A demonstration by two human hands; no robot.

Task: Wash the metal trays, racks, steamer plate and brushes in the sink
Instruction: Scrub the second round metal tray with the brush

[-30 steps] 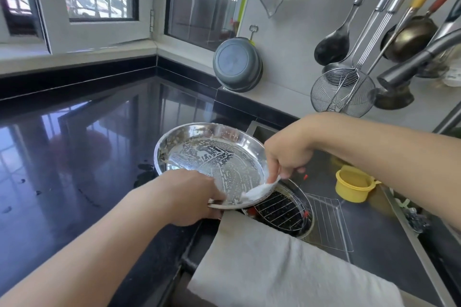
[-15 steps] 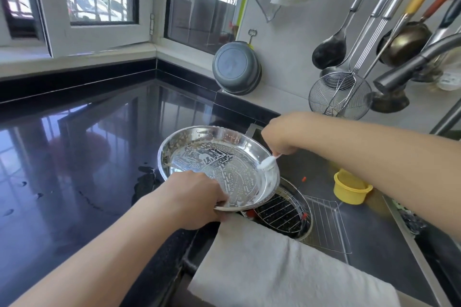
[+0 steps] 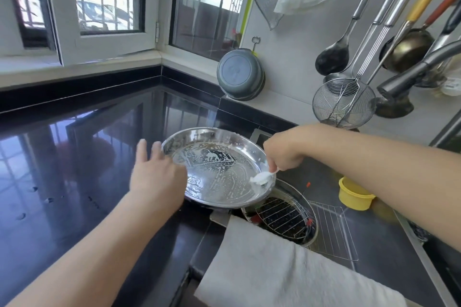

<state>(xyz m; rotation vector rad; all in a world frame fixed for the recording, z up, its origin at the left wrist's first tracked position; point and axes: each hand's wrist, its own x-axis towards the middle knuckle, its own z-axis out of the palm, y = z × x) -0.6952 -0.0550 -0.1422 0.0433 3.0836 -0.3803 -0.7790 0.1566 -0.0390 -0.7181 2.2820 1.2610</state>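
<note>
Both hands are used: the soapy tray [image 3: 219,169] at the surface's sink edge is steadied by the left hand [image 3: 156,177] with straight, blurred fingers, while a brush [image 3: 262,178] is pinched by the right hand [image 3: 284,154] for scrubbing.

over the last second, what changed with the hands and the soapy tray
The left hand let go of the round metal tray's near rim and moved to its left edge, fingers now spread and blurred. The right hand moved the foamy white brush along the tray's right rim, first away, then partway back. The tray stayed at the sink's left edge, above the round rack; the yellow cup stayed put.
</note>
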